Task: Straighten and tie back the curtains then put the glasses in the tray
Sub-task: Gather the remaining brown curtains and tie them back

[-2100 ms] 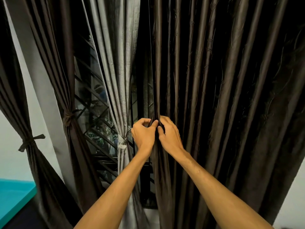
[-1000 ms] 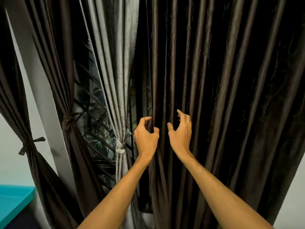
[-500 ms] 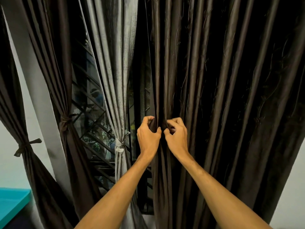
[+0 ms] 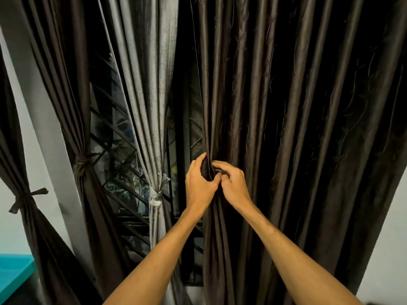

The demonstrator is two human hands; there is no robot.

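Head view: a wide dark brown curtain (image 4: 286,128) hangs loose in long pleats, glossy with a faint vine pattern, filling the right of the window. The left hand (image 4: 199,187) grips its gathered left edge, fingers curled round the folds; the right hand (image 4: 234,187), touching it, pinches the next pleats. To the left hang a grey curtain (image 4: 145,106) and two brown curtains, each tied back.
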